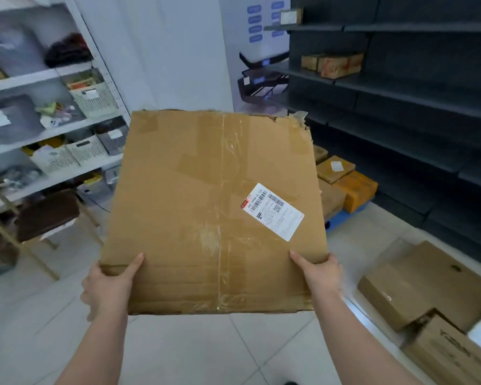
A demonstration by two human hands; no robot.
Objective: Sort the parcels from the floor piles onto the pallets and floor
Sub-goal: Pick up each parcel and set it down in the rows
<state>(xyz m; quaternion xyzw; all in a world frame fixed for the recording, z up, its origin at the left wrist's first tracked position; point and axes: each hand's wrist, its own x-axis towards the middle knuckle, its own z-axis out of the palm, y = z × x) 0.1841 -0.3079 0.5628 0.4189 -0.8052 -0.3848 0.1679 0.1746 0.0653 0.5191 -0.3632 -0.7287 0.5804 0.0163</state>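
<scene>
Gripping one large flat cardboard parcel (pixel 214 207) with both hands, held up off the floor at mid-frame: left hand (pixel 109 284) closed on the near left corner, thumb lying on the top face, fingers hidden beneath; right hand (pixel 320 273) closed on the near right corner, thumb likewise on top. Both forearms stretched forward and slightly inward, bare to the lower edge of the view.

Parcel brown and worn: clear tape running down its middle seam, darker tape patches across the face, far right corner torn and crumpled, creases along the near edge. One white shipping label (pixel 272 212) with barcodes stuck askew on the right half.

Counted around it: three cardboard boxes (pixel 428 284) piled on the pale tiled floor (pixel 195 348) at the lower right; about four smaller boxes (pixel 342 176) stacked on a blue pallet (pixel 342 218) beyond the parcel's right edge, partly hidden by it. Dark shelving (pixel 400 107) along the right wall, carrying two or three small boxes. White shelving (pixel 53 126) at the left, filled with baskets and bins, blurred. One wooden-framed stool (pixel 45 215) standing on the floor in front of the white shelving.
</scene>
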